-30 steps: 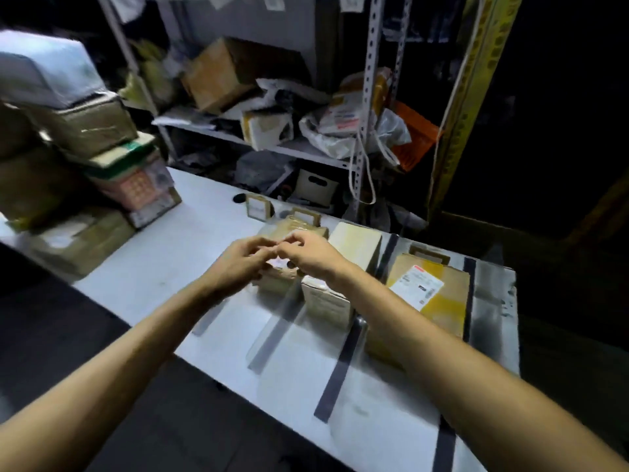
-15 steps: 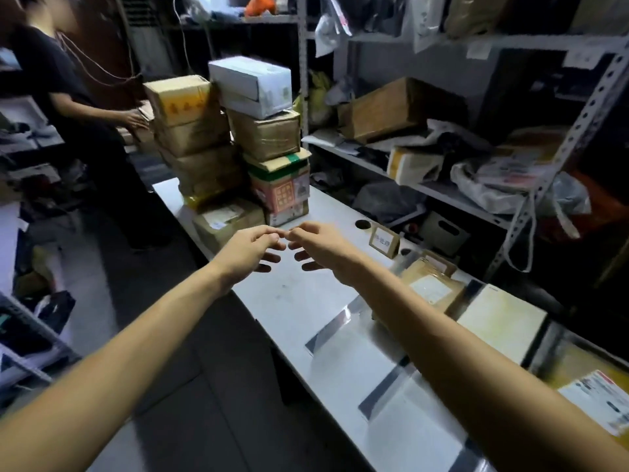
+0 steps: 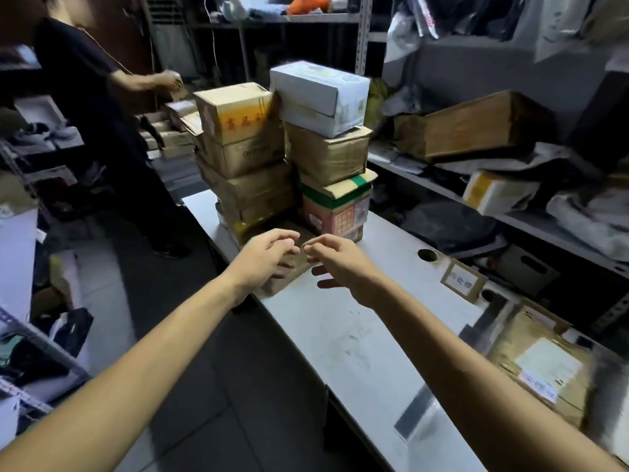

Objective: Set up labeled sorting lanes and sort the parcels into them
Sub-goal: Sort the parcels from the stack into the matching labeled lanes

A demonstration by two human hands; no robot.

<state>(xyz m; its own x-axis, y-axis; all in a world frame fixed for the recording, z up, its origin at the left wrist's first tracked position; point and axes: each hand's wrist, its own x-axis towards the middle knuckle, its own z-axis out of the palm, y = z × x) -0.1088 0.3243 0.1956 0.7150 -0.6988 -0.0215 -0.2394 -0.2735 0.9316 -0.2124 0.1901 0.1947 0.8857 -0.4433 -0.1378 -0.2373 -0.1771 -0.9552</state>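
Two tall stacks of parcels stand at the far left end of the white table (image 3: pixel 360 338): a white box (image 3: pixel 320 97) tops one, a yellow-printed carton (image 3: pixel 235 110) tops the other, and a pink box (image 3: pixel 337 216) sits low. A low brown parcel (image 3: pixel 289 272) lies in front of them at the table's corner. My left hand (image 3: pixel 267 258) and my right hand (image 3: pixel 338 264) hover close together just above it, fingers loosely curled and holding nothing. A small framed label card (image 3: pixel 463 281) stands further right. A brown parcel with a white label (image 3: pixel 541 366) lies between tape strips (image 3: pixel 417 415).
Another person in dark clothes (image 3: pixel 102 131) stands at the far left, handling boxes behind the stacks. Metal shelving (image 3: pixel 510 219) with boxes and bags runs behind the table. A round cable hole (image 3: pixel 427 255) is in the tabletop. Floor clutter lies at the left.
The view has swung left along the table. Both hands left the parcels in the taped lanes and now reach toward the stacks at the left end, still close together.
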